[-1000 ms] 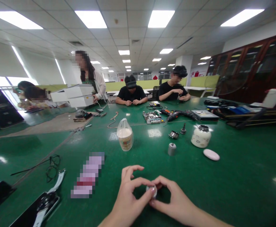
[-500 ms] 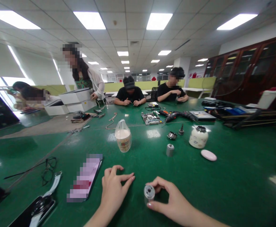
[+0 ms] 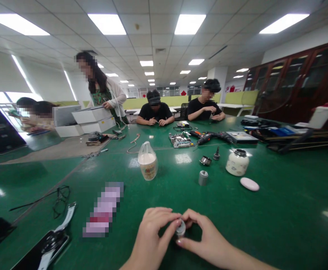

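Near the table's front edge my right hand (image 3: 205, 236) holds a small cylindrical motor (image 3: 181, 229), a silver can with a round top. Its thumb and fingers grip the can from the right. My left hand (image 3: 158, 230) is pinched at the motor's top, thumb and index finger close together; they hide part of the top end. A second motor (image 3: 203, 178), similar in size, stands upright farther back, apart from both hands.
A bagged cup (image 3: 148, 165), a cream jar (image 3: 237, 163) and a pink oval object (image 3: 249, 184) stand beyond my hands. A pixelated phone (image 3: 103, 212), glasses (image 3: 60, 200) and a watch (image 3: 53, 240) lie left. A circuit board (image 3: 180, 140) and power drill (image 3: 204, 138) are farther back. Co-workers sit and stand around.
My left hand has moved right and closed from an open pose onto the top of the motor. The right hand keeps its hold on the motor.
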Motion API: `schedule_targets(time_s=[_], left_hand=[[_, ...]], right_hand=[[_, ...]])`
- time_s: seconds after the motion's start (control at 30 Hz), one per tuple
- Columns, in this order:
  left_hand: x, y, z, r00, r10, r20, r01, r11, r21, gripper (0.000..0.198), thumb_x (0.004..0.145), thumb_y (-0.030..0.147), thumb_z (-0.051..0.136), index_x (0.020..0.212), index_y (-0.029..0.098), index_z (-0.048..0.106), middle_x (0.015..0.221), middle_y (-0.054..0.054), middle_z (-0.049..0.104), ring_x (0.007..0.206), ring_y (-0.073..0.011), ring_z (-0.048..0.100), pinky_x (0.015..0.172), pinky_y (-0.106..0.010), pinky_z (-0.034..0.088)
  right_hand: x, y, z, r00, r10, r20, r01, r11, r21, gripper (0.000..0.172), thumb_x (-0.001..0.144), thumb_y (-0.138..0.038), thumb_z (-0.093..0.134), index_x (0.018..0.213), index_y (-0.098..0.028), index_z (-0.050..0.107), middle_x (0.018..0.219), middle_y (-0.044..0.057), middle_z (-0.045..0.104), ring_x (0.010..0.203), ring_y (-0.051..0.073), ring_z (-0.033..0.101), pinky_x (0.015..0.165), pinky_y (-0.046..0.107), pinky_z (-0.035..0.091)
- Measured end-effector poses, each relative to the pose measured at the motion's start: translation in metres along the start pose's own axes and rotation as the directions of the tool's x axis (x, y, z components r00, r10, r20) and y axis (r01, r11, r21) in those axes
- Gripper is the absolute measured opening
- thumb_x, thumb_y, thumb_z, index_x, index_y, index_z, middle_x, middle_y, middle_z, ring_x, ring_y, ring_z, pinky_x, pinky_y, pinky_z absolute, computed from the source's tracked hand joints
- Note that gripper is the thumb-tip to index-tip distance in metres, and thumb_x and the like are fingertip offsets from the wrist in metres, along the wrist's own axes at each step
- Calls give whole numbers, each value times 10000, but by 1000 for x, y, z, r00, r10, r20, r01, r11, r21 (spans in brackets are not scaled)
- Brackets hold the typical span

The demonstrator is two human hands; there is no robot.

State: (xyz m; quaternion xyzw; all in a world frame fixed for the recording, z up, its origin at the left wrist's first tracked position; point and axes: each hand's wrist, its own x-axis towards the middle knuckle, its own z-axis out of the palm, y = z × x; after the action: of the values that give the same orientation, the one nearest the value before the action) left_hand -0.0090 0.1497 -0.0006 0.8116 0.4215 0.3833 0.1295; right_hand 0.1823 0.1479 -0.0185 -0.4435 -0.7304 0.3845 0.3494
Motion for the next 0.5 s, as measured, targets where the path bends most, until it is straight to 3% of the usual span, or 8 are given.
schedule_targets(time_s=[0.3,0.5], left_hand=[[-2,4,1,995,94,18,-93,993,-67,186,891,227,577,1028,260,699,919,-17,738,852,-161,669,764,-271,532],[-5,4,5,994,108,10,-107,991,-82,223,878,170,558,1046,227,693,929,-53,713,869,-169,661,772,-270,544]], right_hand=[[-1,0,0,1000,-19,8,18,1000,14,234,703,-228,744,905,-203,630,844,-17,651,822,162,594,773,272,429],[0,-2,0,1000,-30,9,30,999,12,211,722,-238,716,908,-199,624,860,-3,654,834,173,601,778,284,440]])
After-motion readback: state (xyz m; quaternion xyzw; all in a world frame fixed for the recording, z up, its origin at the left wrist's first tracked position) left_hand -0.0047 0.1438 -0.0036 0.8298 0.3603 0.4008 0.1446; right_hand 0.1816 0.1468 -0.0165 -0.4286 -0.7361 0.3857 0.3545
